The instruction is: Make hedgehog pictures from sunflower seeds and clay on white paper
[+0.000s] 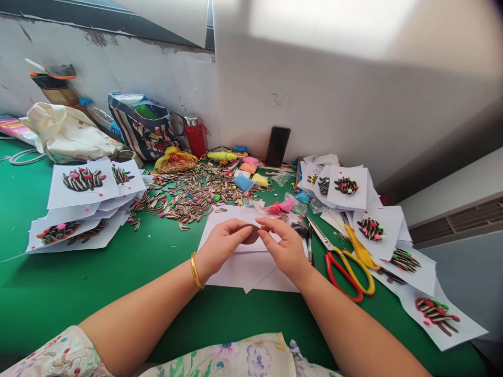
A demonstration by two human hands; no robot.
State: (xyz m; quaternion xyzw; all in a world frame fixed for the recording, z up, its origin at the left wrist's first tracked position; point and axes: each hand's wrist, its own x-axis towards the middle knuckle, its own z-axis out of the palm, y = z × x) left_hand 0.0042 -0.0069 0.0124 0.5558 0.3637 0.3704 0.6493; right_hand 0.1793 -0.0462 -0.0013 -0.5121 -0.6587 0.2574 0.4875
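**Hands:** both closed in a pinch. Your left hand (222, 246) and right hand (283, 250) meet above the white paper stack (251, 273), holding a small brown oval piece (250, 235) between the fingertips. Its material cannot be told. A gold bangle (195, 270) sits on your left wrist.

**Landmark, paper stack:** it lies on the green tabletop (118, 298), with the piece held over its back half.

**Front of stack:** open green surface runs to the near table edge, the widest free room for your forearms.

**Left of stack:** a bare green strip, then loose sheets with seed-covered figures (83, 179).

**Behind stack:** a heap of striped sunflower seeds (188, 201) ends near its back edge, leaving little room.

**Right of stack:** a pen (310, 246) lies just beside the edge, then red-and-yellow-handled scissors (346, 275). More figure sheets (371, 229) lie beyond them, so your right hand has tight clearance there.
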